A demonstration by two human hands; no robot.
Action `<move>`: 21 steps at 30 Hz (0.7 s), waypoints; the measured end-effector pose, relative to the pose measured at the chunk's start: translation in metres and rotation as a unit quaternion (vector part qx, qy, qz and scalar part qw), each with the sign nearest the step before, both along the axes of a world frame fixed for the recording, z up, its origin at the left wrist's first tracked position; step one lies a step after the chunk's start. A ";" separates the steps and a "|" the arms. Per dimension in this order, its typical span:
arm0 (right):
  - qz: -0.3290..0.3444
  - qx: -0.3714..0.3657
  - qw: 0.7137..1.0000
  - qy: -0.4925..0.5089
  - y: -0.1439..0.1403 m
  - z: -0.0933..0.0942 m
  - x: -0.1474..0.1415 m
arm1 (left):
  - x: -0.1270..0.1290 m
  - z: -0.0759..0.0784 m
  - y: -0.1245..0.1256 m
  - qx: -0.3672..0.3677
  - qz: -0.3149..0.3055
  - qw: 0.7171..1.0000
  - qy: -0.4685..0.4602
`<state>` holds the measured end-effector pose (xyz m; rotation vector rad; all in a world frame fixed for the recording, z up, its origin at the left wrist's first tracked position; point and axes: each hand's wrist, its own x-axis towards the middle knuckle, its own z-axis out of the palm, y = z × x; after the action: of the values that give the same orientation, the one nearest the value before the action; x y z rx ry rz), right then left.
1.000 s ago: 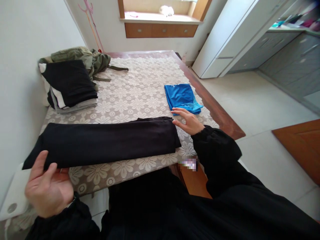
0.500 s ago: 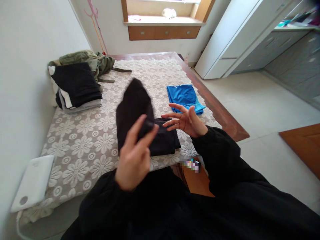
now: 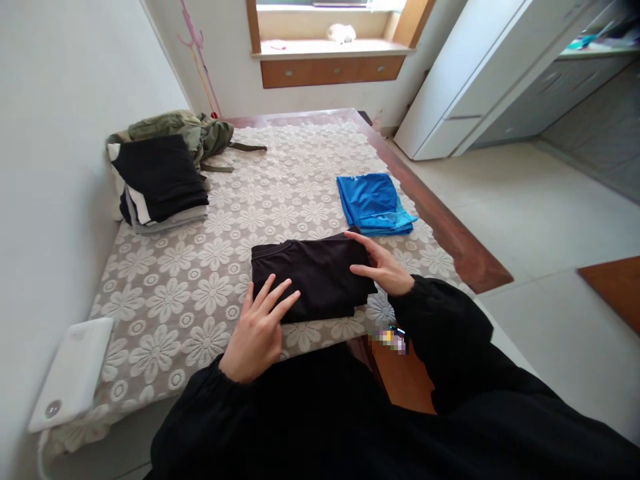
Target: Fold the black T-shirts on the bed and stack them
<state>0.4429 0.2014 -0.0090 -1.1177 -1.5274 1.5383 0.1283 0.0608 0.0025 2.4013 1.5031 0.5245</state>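
Note:
A folded pair of black pants [image 3: 315, 277] lies flat near the front edge of the patterned cover, with what looks like a ribbed waistband along its far left edge. My left hand [image 3: 260, 327] rests its spread fingertips on the near left part of the pants. At their right end is my right hand [image 3: 383, 267], thumb and fingers apart, the fingers lying along the far right corner. Just beyond the right hand lies a folded blue garment [image 3: 370, 200], its lower layers lighter blue.
A stack of folded black and grey clothes [image 3: 160, 177] stands at the left wall, before an olive-green bag [image 3: 200, 137]. A white device [image 3: 73, 373] with a cable sits at the near left corner. The flower-patterned cover [image 3: 175, 293] has a wooden edge [image 3: 450, 247] on its right.
The raised black part has come down and now lies folded over the rest. My left hand opened and lowered onto the pants; my right hand moved onto their right end.

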 end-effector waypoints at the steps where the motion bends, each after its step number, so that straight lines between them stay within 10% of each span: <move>1: -0.001 0.005 1.000 -0.013 -0.001 0.001 -0.001 | -0.004 -0.005 -0.001 -0.001 0.005 1.000 0.003; 12: 0.016 0.081 0.986 -0.144 -0.015 -0.013 0.003 | -0.034 -0.036 -0.017 -0.005 -0.013 0.997 -0.072; 21: -0.028 0.239 0.912 -0.334 -0.017 -0.023 0.002 | -0.019 -0.003 -0.009 -0.044 0.063 0.987 -0.143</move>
<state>0.4448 0.1845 -0.0321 -1.4369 -2.1377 0.6743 0.1094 0.0520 -0.0003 2.0694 1.5207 0.7770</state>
